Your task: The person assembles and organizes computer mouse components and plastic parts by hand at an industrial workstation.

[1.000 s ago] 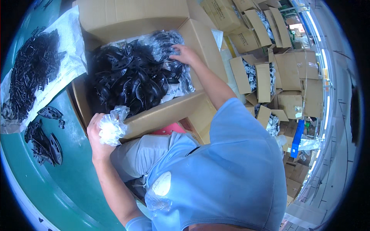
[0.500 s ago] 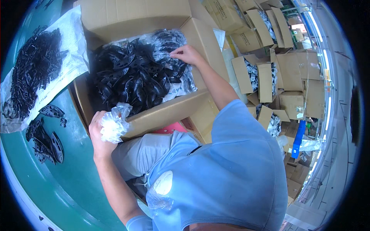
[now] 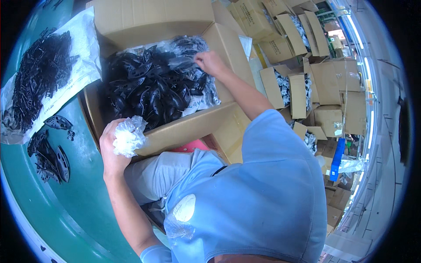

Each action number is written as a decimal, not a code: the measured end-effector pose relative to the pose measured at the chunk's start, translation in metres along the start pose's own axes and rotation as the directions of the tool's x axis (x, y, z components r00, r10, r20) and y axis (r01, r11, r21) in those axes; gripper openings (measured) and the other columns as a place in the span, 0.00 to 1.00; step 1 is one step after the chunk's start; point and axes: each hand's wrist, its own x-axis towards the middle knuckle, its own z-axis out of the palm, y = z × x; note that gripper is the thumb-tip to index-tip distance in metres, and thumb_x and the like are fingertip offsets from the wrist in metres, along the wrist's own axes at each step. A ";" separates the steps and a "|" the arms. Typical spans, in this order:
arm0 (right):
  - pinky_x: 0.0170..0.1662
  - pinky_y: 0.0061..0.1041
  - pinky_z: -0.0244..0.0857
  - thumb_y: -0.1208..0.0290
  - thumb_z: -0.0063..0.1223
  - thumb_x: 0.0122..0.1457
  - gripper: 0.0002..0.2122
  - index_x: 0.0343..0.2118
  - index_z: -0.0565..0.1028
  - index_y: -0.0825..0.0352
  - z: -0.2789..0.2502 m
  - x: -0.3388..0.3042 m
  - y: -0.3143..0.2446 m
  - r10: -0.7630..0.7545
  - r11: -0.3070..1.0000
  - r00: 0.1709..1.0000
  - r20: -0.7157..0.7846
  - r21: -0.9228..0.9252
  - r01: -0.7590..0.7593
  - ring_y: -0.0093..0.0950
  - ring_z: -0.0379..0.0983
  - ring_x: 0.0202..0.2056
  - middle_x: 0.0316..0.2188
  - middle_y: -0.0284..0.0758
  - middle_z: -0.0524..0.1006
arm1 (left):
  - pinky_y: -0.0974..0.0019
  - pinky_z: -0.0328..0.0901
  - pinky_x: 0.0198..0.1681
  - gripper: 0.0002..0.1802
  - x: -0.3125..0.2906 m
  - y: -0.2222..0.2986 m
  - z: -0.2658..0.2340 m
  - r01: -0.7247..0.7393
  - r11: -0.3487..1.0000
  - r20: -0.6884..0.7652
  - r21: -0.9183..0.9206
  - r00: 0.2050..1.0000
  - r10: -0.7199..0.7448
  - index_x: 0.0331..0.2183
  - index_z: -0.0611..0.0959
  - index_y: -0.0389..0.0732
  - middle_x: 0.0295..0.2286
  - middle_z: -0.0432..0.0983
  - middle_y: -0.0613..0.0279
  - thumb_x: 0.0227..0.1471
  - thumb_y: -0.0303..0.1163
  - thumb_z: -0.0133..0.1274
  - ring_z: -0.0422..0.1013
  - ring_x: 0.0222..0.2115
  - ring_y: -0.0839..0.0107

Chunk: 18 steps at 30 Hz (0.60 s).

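Observation:
A bunch of crumpled clear plastic bags [image 3: 130, 136] is gripped in my left hand [image 3: 113, 151], which rests by the near left corner of the open cardboard box [image 3: 184, 127]. Inside the box lies a heap of curved black plastic parts [image 3: 153, 94]. My right hand [image 3: 212, 64], fingers pinched, is over the box's right side. From its fingertips a black part in a clear bag [image 3: 182, 62] stretches leftward, smeared by motion. Other bagged black parts [image 3: 190, 43] lie in the far right corner of the box.
Left of the box is a green table [image 3: 87, 201] with loose black parts [image 3: 48, 155] on it. A white plastic sack [image 3: 85, 48] there bears a pile of small black pieces [image 3: 44, 74]. To the right stand several open cartons [image 3: 298, 94] and a blue bin [image 3: 337, 160].
My right hand has shifted slightly left, and a bagged black part now shows at its fingertips. My left hand stays by the box corner with the bags.

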 end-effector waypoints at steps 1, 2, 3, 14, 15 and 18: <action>0.42 0.44 0.74 0.69 0.58 0.57 0.06 0.34 0.81 0.64 0.011 -0.008 0.004 0.000 1.000 1.000 0.001 0.002 0.000 0.46 0.80 0.37 0.33 0.44 0.83 | 0.57 0.72 0.44 0.14 -0.001 -0.001 -0.001 0.002 1.000 0.000 0.001 1.000 -0.002 0.34 0.84 0.34 0.36 0.83 0.51 0.41 0.25 0.63 0.79 0.38 0.51; 0.42 0.43 0.74 0.69 0.58 0.57 0.06 0.34 0.81 0.64 0.017 -0.017 0.004 0.095 0.995 0.995 0.015 0.012 -0.095 0.46 0.80 0.36 0.33 0.43 0.83 | 0.57 0.72 0.44 0.13 -0.001 0.000 -0.001 -0.005 1.000 -0.002 0.022 1.000 0.005 0.34 0.84 0.34 0.36 0.83 0.50 0.41 0.25 0.63 0.79 0.38 0.51; 0.42 0.42 0.74 0.70 0.57 0.56 0.06 0.33 0.81 0.64 0.021 -0.024 0.004 0.190 0.981 0.981 0.031 0.020 -0.191 0.45 0.80 0.36 0.32 0.43 0.83 | 0.56 0.72 0.43 0.13 -0.002 0.001 -0.001 -0.011 0.999 -0.002 0.041 1.000 0.011 0.34 0.84 0.34 0.36 0.83 0.50 0.41 0.25 0.63 0.79 0.37 0.50; 0.49 0.39 0.74 0.68 0.65 0.50 0.17 0.44 0.83 0.63 0.020 -0.044 0.012 0.009 0.999 0.974 0.225 -0.032 -0.002 0.44 0.81 0.40 0.38 0.44 0.84 | 0.56 0.72 0.43 0.13 0.000 0.002 -0.002 0.036 0.999 0.021 0.012 0.999 -0.036 0.34 0.83 0.34 0.35 0.82 0.50 0.42 0.26 0.63 0.78 0.37 0.49; 0.51 0.39 0.74 0.67 0.67 0.49 0.17 0.44 0.83 0.63 0.019 -0.044 0.012 0.007 0.996 0.977 0.212 -0.085 0.011 0.44 0.81 0.41 0.38 0.44 0.84 | 0.56 0.72 0.43 0.12 0.000 0.003 -0.002 0.047 0.999 0.025 0.014 0.999 -0.047 0.34 0.83 0.34 0.35 0.82 0.50 0.43 0.26 0.63 0.78 0.37 0.49; 0.51 0.41 0.74 0.66 0.67 0.47 0.16 0.42 0.85 0.60 0.030 -0.043 0.017 -0.016 0.995 0.979 0.202 -0.092 0.035 0.43 0.81 0.41 0.38 0.43 0.84 | 0.57 0.72 0.43 0.12 -0.002 0.001 -0.001 0.032 0.999 0.011 -0.002 0.999 -0.032 0.34 0.83 0.34 0.35 0.81 0.50 0.43 0.26 0.63 0.78 0.36 0.50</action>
